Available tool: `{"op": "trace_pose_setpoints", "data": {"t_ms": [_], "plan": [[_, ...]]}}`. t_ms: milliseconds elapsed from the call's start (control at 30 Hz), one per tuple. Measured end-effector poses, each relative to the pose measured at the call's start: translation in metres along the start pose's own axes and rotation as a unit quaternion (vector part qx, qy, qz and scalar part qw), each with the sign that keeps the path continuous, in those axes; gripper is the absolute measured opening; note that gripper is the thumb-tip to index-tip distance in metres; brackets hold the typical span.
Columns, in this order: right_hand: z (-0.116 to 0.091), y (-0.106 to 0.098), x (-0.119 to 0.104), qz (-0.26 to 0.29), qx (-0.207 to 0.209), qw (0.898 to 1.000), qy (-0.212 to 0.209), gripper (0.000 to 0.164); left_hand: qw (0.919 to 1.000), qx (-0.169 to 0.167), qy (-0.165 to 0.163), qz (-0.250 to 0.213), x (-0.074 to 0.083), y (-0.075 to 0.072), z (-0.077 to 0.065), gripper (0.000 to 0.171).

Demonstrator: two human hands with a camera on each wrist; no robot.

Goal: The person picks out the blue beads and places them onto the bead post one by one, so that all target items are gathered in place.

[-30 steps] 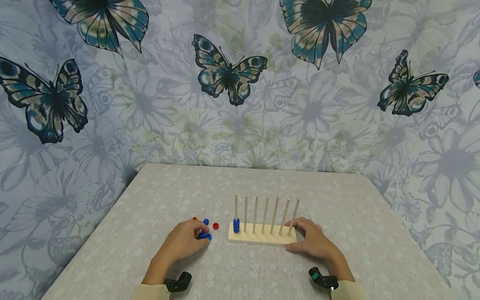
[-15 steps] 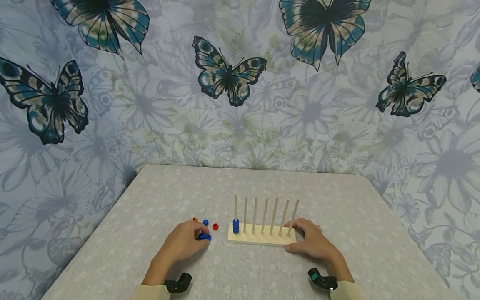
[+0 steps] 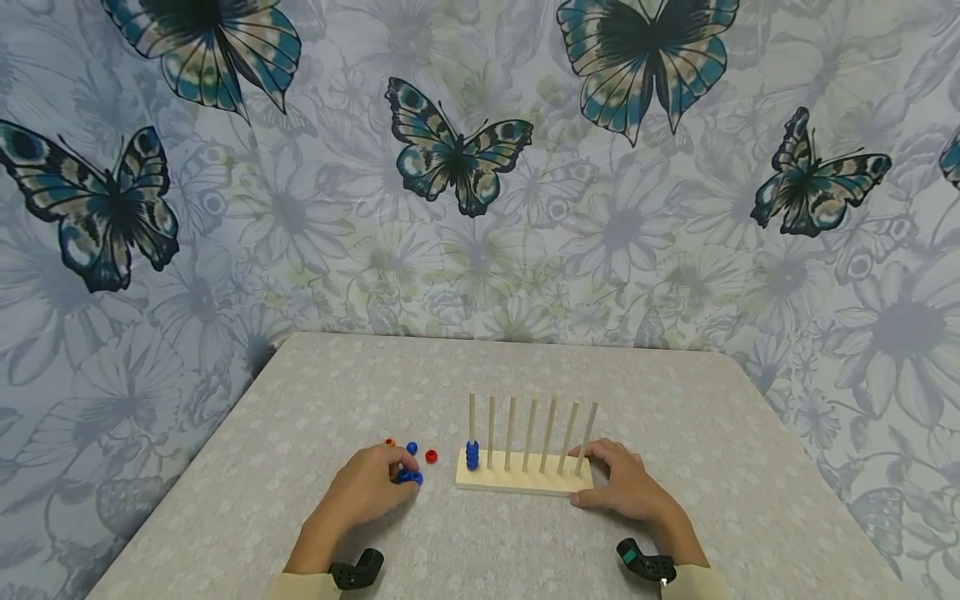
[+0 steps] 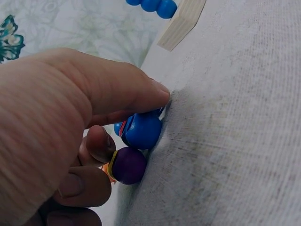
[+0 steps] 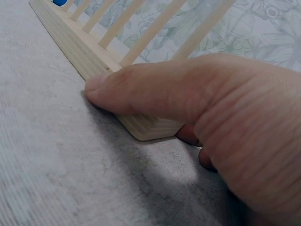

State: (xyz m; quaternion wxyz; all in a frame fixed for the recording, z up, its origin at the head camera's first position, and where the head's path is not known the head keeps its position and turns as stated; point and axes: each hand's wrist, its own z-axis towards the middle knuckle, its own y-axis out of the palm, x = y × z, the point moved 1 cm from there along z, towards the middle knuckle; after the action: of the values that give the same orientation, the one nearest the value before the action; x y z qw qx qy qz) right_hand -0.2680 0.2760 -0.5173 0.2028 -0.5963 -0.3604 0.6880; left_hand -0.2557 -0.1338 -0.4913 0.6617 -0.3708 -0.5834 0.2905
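Note:
A wooden peg stand (image 3: 525, 482) with several upright pegs stands on the table. Several blue beads (image 3: 472, 456) are stacked on its leftmost peg. My right hand (image 3: 626, 483) grips the right end of the base, thumb along the front edge and fingers behind. Left of the stand, my left hand (image 3: 369, 482) curls thumb and fingers about loose blue beads (image 4: 143, 132), seemingly pinching one; the fingertips' contact is partly hidden. Below it in the left wrist view, a purple bead (image 4: 130, 165) lies close to the curled fingers, with yellow and orange pieces partly hidden behind it.
A red bead (image 3: 431, 457), another blue bead (image 3: 412, 448) and an orange bead (image 3: 389, 442) lie beyond my left hand. A pale patterned cloth covers the table (image 3: 600, 375). Behind it hangs a butterfly-print backdrop (image 3: 480, 275).
The blue beads at my left fingertips shift slightly against each other. Both hands otherwise keep their places, and the peg stand stays put; the head view tilts up a little.

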Motion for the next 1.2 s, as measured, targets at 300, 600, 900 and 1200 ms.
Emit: {"op": "trace_pose_setpoints", "data": {"t_ms": [300,600,900,1200], "plan": [[0.001,0.001,0.003,-0.001,0.000,1.000,-0.003,0.059,1.0000,0.006,-0.004,-0.004,0.001,-0.002,-0.001,0.015],[0.002,0.002,0.003,0.002,0.003,1.000,-0.002,0.059,0.9993,0.035,-0.001,-0.009,0.004,-0.005,0.000,0.016],[0.001,0.002,0.002,0.005,0.001,1.000,-0.003,0.059,0.9964,0.076,0.018,-0.032,0.007,-0.008,-0.001,0.017],[0.001,0.001,0.001,0.008,0.002,1.000,-0.001,0.058,0.9911,0.119,0.043,-0.041,0.010,-0.010,-0.001,0.016]]}}
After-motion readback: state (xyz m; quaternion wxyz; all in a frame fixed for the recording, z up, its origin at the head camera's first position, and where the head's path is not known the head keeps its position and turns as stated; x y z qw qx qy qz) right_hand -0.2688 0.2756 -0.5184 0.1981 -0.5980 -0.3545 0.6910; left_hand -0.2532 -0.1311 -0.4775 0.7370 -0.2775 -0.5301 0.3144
